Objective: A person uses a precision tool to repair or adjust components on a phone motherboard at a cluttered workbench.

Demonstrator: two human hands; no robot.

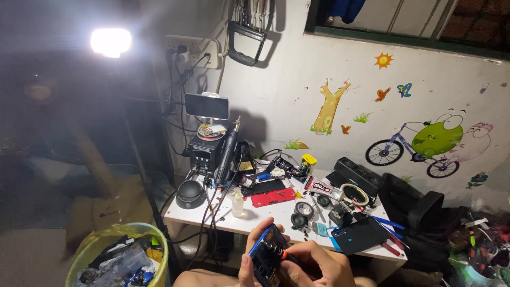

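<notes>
Two hands (255,266) (319,266), perhaps four phones (268,255).

A white tabletop (268,215) stands against a wall with cartoon stickers, among them a green figure on a bicycle (425,143) at three o'clock. At ten o'clock on the tabletop sits a black soldering station (206,151) with a phone on a stand (206,106) above it. A red phone cover (273,196) lies near the middle, a dark phone (360,235) at four o'clock. A yellow-lined bin (119,258) stands at eight o'clock, below a bright lamp (110,41).
</notes>
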